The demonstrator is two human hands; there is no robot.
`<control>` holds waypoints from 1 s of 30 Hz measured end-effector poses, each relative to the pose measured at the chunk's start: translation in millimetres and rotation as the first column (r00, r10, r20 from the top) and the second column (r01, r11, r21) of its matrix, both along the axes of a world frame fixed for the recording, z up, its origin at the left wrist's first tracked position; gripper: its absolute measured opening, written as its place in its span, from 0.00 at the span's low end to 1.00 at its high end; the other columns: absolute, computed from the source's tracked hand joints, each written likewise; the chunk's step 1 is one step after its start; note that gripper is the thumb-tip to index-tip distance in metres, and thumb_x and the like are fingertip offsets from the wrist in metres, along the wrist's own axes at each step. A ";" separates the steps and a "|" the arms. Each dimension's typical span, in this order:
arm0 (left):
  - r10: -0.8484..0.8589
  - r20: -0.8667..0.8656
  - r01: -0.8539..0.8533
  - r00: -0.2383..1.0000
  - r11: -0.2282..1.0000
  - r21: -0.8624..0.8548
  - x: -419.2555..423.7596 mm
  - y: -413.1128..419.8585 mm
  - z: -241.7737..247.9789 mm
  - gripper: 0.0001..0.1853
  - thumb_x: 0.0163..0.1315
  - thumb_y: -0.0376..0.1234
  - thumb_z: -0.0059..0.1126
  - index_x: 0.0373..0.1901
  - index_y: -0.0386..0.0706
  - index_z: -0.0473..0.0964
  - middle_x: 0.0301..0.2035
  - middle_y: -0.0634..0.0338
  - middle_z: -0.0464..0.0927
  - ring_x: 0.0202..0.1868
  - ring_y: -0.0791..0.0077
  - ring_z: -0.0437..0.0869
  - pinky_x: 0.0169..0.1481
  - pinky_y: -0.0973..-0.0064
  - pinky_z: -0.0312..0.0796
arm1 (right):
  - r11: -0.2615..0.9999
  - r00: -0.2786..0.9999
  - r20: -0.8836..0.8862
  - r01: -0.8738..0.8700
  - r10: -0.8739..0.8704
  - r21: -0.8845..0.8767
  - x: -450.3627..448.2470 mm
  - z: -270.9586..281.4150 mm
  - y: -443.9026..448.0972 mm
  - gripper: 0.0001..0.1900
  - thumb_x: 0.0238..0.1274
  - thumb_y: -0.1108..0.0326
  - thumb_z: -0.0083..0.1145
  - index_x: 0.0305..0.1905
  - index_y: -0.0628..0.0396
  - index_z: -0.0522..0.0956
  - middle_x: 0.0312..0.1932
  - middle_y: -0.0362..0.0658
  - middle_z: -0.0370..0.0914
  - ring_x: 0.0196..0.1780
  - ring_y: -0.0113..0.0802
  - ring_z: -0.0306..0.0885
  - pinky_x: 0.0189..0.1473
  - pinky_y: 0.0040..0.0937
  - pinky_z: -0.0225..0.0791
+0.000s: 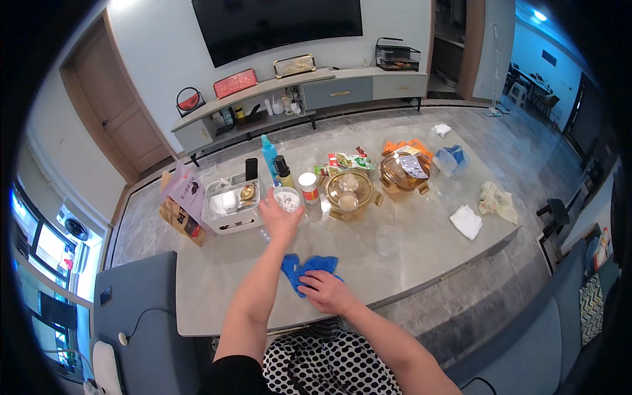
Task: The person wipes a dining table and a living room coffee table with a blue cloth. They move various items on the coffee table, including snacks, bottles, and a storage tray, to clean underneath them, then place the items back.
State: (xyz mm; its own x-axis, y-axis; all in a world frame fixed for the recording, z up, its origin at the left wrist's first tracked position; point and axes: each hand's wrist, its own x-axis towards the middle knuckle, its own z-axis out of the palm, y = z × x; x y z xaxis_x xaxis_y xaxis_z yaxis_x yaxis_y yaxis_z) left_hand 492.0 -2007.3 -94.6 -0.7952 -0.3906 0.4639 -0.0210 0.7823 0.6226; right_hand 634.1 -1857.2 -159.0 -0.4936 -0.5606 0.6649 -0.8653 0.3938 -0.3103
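Observation:
My left hand is wrapped around a round white tub of cotton swabs, beside a white organizer box. My right hand lies over a crumpled blue cloth near the table's front edge, its fingers bent onto the fabric. Behind the tub stand a blue spray bottle and a dark-capped pump bottle. A white-lidded bottle with a red label is just right of it. Further right sits an amber glass pot with small round containers on its lid.
The grey coffee table also bears a second amber pot, snack packets, a clear plastic cup, a folded white tissue, a crumpled plastic bag and paper bags. A grey-blue sofa adjoins it.

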 end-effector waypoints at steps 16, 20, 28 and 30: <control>-0.488 0.015 0.484 0.873 0.868 0.110 94.0 95.8 -3.6 0.57 0.31 0.39 0.77 0.64 0.34 0.51 0.56 0.44 0.62 0.59 0.53 0.66 0.64 0.65 0.62 | 0.981 0.987 -0.002 -0.159 0.160 0.109 12.7 -19.9 -2.7 0.19 0.54 0.62 0.55 0.51 0.52 0.75 0.54 0.44 0.73 0.60 0.43 0.68 0.62 0.42 0.61; -0.511 -0.010 0.508 0.859 0.852 0.124 97.9 112.0 -12.2 0.56 0.31 0.37 0.77 0.64 0.35 0.51 0.54 0.43 0.63 0.58 0.51 0.65 0.64 0.63 0.61 | 0.974 0.985 0.015 -0.172 0.171 0.145 7.1 -23.9 -5.3 0.24 0.56 0.57 0.53 0.58 0.49 0.72 0.59 0.46 0.70 0.63 0.42 0.66 0.64 0.43 0.58; -0.512 0.049 0.508 0.858 0.858 0.068 116.2 107.9 -0.1 0.59 0.35 0.40 0.77 0.68 0.42 0.46 0.58 0.42 0.58 0.61 0.45 0.60 0.66 0.58 0.58 | 0.975 0.968 0.175 -0.200 0.180 0.102 6.5 -21.8 -4.2 0.25 0.54 0.58 0.56 0.59 0.49 0.72 0.61 0.45 0.69 0.62 0.43 0.66 0.65 0.42 0.57; -0.496 0.030 0.494 0.868 0.868 0.049 121.5 86.9 1.3 0.53 0.39 0.40 0.75 0.66 0.41 0.49 0.58 0.42 0.59 0.61 0.46 0.61 0.65 0.58 0.58 | 0.979 0.962 0.236 -0.170 0.140 0.115 6.3 -13.6 -5.6 0.23 0.54 0.60 0.56 0.57 0.50 0.73 0.60 0.45 0.70 0.61 0.44 0.68 0.63 0.42 0.59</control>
